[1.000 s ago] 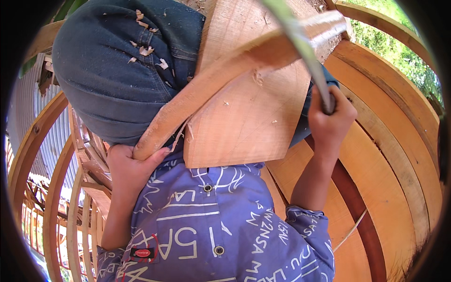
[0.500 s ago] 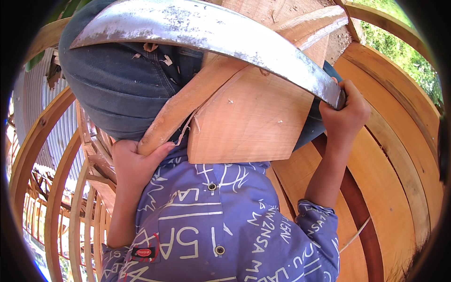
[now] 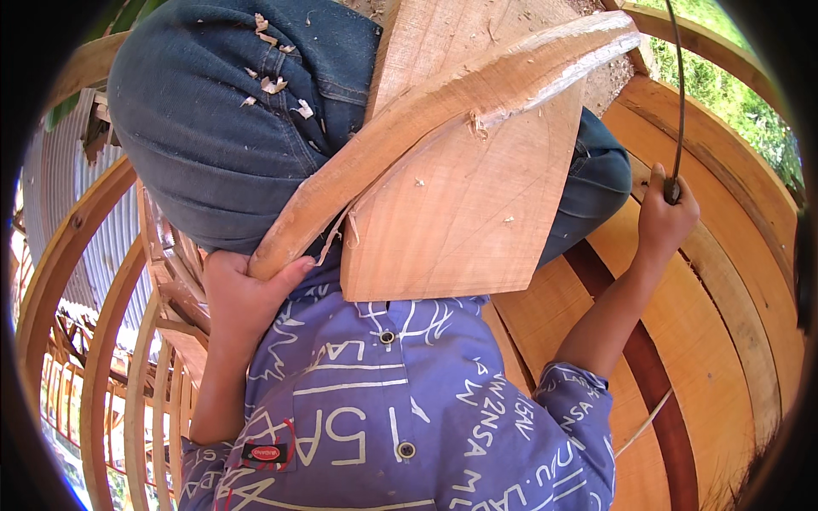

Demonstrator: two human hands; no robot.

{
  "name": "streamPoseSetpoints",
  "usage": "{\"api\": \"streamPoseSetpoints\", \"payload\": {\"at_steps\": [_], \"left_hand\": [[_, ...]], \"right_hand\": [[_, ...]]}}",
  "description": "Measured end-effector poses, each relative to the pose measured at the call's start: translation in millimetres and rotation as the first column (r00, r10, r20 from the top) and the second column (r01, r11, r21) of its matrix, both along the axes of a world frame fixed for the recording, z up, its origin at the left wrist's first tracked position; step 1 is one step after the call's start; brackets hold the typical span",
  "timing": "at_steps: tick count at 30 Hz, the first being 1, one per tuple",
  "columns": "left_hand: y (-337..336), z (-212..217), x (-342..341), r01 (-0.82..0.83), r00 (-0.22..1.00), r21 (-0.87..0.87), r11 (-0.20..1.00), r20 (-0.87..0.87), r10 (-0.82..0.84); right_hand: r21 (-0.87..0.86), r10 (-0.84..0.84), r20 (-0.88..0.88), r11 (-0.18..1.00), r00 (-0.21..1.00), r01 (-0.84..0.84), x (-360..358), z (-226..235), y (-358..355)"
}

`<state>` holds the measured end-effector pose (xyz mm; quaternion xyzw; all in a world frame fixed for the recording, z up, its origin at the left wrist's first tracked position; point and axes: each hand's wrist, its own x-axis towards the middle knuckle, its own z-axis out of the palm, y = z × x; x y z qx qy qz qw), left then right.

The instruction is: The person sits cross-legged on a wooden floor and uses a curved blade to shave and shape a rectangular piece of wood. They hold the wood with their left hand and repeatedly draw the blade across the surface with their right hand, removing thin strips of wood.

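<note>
The left hand point(image 3: 243, 298) wraps its fingers around the lower end of a curved wooden piece point(image 3: 443, 128) lying across a wooden board point(image 3: 464, 213) on the knee; right of the board, the right hand point(image 3: 666, 217) closes around a blade point(image 3: 679, 94) handle

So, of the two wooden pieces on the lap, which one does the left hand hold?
The left hand grips the curved wooden rib, the long arched piece lying on top. The flat wooden board beneath it is broad, straight-edged and untouched by that hand.
</note>
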<state>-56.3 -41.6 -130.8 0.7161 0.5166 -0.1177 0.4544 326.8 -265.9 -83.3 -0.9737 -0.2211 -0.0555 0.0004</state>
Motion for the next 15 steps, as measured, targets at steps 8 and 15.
{"api": "streamPoseSetpoints", "payload": {"at_steps": [8, 15], "left_hand": [[3, 4, 0, 0.018, 0.998, -0.016, 1.000, -0.061, -0.019], [2, 6, -1, -0.074, 0.996, -0.019, 0.997, -0.051, 0.072]], "right_hand": [[0.118, 0.073, -0.233, 0.992, 0.970, -0.047, -65, -4, 45], [0.018, 0.264, -0.302, 0.962, 0.916, -0.272, -72, -10, 74]]}}
